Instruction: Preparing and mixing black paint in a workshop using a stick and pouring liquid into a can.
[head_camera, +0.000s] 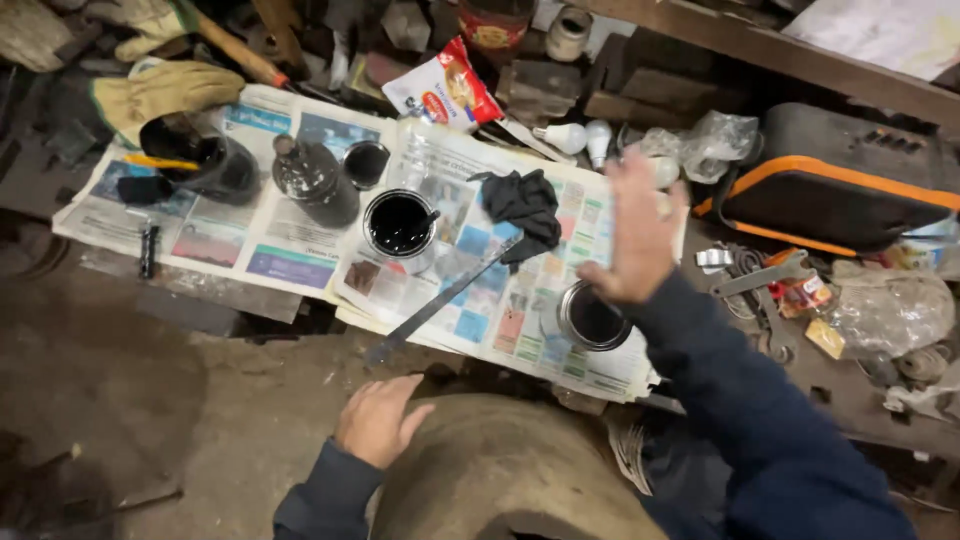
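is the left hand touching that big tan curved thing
Touching: the head view shows the left hand resting flat on the tan curved object, fingers over its edge.

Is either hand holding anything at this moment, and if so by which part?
Nothing is held. The left hand rests flat on a rounded brown object; the right hand hovers open above the newspaper, near an open can.

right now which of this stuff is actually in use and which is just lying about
In use:
left hand resting on the rounded brown object
right hand raised above the open tin
paint can
metal strip
black rag
newspaper

Lying about:
work gloves
light bulbs
snack packet
orange-trimmed case
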